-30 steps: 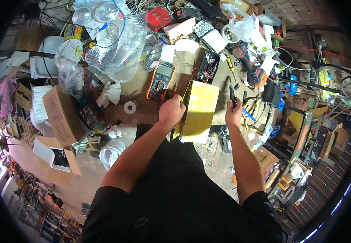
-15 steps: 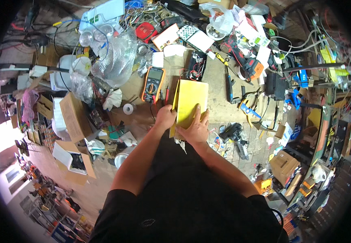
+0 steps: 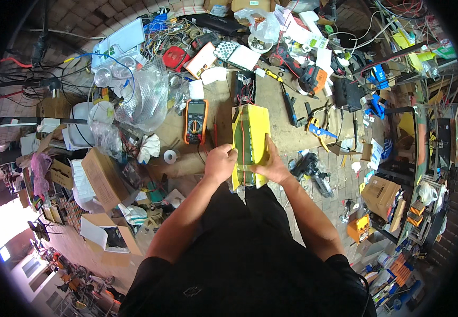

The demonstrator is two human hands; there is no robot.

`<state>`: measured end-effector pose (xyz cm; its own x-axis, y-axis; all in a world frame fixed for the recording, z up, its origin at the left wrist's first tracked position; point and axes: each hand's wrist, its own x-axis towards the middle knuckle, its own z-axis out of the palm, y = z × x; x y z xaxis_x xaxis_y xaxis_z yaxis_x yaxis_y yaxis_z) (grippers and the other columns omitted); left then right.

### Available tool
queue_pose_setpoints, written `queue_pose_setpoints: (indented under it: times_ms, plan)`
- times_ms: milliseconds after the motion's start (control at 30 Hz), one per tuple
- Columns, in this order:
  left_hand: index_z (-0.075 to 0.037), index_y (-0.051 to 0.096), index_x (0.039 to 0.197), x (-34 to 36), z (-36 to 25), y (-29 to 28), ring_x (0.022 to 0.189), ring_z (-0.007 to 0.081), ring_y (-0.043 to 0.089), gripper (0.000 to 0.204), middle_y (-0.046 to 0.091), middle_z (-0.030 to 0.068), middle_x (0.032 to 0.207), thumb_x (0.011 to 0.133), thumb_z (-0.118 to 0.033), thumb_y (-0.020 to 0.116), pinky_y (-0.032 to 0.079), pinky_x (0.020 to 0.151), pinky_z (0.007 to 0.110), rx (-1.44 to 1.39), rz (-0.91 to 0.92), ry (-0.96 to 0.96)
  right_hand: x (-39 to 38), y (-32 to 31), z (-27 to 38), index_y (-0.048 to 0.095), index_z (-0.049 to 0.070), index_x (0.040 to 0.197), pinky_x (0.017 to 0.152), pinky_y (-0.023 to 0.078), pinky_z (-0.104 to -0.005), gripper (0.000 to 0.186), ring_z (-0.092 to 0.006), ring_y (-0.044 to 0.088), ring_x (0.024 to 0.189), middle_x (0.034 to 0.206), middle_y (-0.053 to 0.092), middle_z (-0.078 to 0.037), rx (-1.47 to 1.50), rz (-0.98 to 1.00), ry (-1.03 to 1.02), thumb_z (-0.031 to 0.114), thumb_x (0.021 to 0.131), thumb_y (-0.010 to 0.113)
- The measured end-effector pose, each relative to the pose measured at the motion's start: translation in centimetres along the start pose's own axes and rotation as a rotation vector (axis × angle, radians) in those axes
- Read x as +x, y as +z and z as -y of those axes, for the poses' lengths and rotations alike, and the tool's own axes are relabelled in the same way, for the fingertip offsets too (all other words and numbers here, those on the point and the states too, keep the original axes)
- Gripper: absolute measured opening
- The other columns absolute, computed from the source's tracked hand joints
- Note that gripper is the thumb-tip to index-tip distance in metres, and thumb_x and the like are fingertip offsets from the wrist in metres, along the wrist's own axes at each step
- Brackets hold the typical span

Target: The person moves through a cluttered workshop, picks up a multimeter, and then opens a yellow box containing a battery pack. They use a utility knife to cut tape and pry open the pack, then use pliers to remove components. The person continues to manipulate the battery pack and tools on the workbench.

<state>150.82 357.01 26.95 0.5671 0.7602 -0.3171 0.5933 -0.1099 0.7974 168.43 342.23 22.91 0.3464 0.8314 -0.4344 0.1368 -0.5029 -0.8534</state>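
Holding a long block (image 3: pixel 248 138) with yellow sides and a green face, the left hand (image 3: pixel 220 163) and right hand (image 3: pixel 275 162) have their grip closed on opposite edges, right of the orange-edged rectangular multimeter (image 3: pixel 195 121) on the brown bench (image 3: pixel 216 96).

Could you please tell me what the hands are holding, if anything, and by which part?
A yellow-covered pack: the left hand holds its left edge, and the right hand its right side, mostly on the half nearer the person.

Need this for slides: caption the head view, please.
Left hand and right hand hold a yellow-sided pack with a red wire, near an orange meter.
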Motion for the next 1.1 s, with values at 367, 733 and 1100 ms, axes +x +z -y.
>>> queue_pose_setpoints:
  times_ms: [367, 733, 1100]
  plan:
    - [-0.002, 0.067, 0.124, 0.8, -5.0, 0.0, 0.099, 0.0401, 0.073, 0.049, 0.075, 0.0224, 0.102, 0.084, -0.03, 0.073, 0.057, 0.088, 0.048, 0.345, 0.069, -0.143, -1.2, -3.3, -0.9, 0.011, 0.01, 0.17, 0.119, 0.037, -0.0432, 0.114, -0.0353, 0.044, 0.145, 0.165, 0.037, -0.021, 0.44, 0.161, 0.064, 0.017, 0.078, 0.077]
    - [0.002, 0.055, 0.142, 2.1, 0.5, 2.6, 0.105, 0.0231, 0.074, 0.058, 0.075, 0.0186, 0.121, 0.087, -0.01, 0.069, 0.058, 0.091, 0.034, -0.206, 0.034, -0.145, -0.9, -5.7, -2.1, 0.022, 0.005, 0.167, 0.113, 0.043, -0.0379, 0.095, -0.027, 0.051, 0.138, 0.155, 0.048, -0.02, 0.515, 0.291, 0.005, 0.011, 0.084, 0.068]
    - [0.003, 0.059, 0.139, 1.9, -2.1, 2.3, 0.106, 0.0173, 0.071, 0.05, 0.075, 0.0112, 0.119, 0.089, -0.002, 0.062, 0.054, 0.094, 0.031, -0.322, 0.128, -0.119, -1.1, -7.3, -3.5, 0.018, 0.006, 0.168, 0.114, 0.046, -0.0387, 0.093, -0.0253, 0.053, 0.137, 0.162, 0.042, -0.017, 0.782, 0.379, 0.142, 0.008, 0.086, 0.062]
